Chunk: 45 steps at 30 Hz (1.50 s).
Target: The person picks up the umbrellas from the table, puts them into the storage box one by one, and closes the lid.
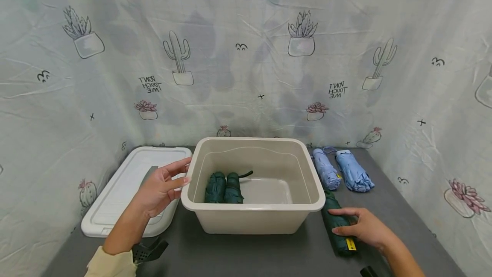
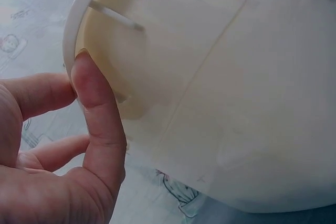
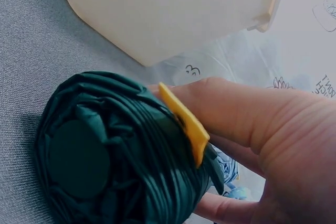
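two hands at the beige tub

two hands work either side of the beige tub (image 1: 253,213), which stands on a grey tabletop (image 1: 246,255). nearest, just right of the tub's front corner, the right hand (image 1: 365,228) lies over a folded dark green umbrella (image 1: 338,225), its fingers curled around the roll; the wrist view shows the thumb against a yellow tag (image 3: 185,121) at the umbrella's end, so it is grasping the umbrella, which lies on the tabletop beside the tub wall. on the tub's left side, the left hand (image 1: 161,189) touches the rim with its fingertips (image 2: 89,85), the fingers mostly straight, clasping nothing. inside the tub, against its left half, two more dark green umbrellas (image 1: 224,188) lie side by side. left of the tub, behind the left hand, a white lid (image 1: 115,200) lies flat. right of the tub and further back than the held umbrella, two light blue umbrellas (image 1: 340,172) lie next to each other. behind the tub hangs a cactus-print sheet (image 1: 246,54).
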### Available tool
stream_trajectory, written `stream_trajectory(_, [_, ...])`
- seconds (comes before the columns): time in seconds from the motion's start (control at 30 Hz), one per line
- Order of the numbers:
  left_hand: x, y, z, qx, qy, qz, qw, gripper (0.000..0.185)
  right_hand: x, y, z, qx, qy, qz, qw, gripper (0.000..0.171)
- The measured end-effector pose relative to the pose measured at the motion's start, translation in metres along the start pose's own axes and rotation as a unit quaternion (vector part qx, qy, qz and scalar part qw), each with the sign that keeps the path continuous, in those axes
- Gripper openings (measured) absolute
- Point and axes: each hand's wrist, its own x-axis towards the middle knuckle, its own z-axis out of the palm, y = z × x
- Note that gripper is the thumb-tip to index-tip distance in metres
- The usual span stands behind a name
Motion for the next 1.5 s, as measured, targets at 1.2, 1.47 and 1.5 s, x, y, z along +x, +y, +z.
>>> stream_trajectory(1.2, [-0.001, 0.0, 0.003, -0.001, 0.004, -0.002, 1.0, 0.065, 0.005, -0.006, 0.005, -0.072, 0.047, 0.009, 0.996, 0.058])
stream_trajectory(1.47, [0.0, 0.0, 0.003, -0.004, -0.002, 0.002, 1.0, 0.064, 0.005, -0.011, 0.006, -0.09, 0.051, 0.006, 0.995, 0.058])
stream_trajectory(1.5, [0.0, 0.0, 0.003, -0.005, -0.003, 0.002, 1.0, 0.064, 0.005, -0.011, 0.007, -0.095, 0.05, 0.005, 0.994, 0.059])
